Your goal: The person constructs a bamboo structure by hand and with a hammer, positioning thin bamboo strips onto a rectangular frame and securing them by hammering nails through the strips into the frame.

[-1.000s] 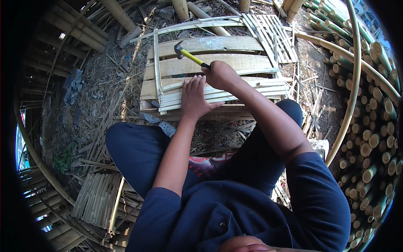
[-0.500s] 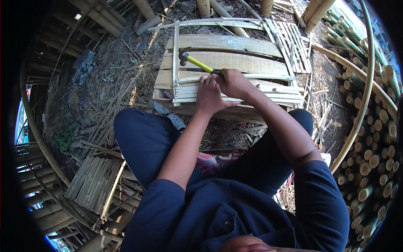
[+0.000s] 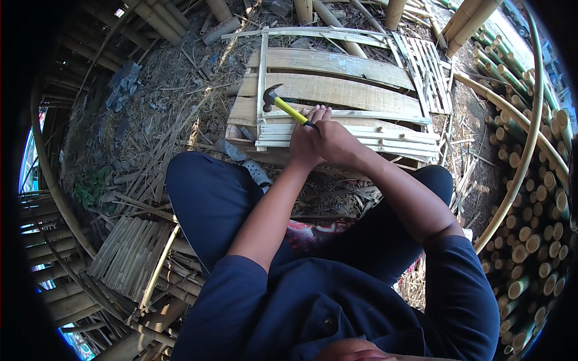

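My right hand is closed round the dark grip of a claw hammer with a yellow handle. The hammer's head points up and left, above the left end of a bundle of pale bamboo slats. My left hand lies over those slats, its fingers stretched out past the handle; my right hand covers its thumb side. Around them, thin strips form a bamboo frame, resting on a low bench of wooden planks. A finished-looking slatted section makes up the frame's right side.
Cut bamboo poles are stacked along the right, with a bent pole in front of them. A panel of slats lies at lower left. Straw and scraps litter the ground. Upright bamboo posts stand beyond the bench.
My right hand has come left and down over my left hand, covering its thumb. The hammer's head has turned, and its claw now shows. The whole view has shifted slightly.
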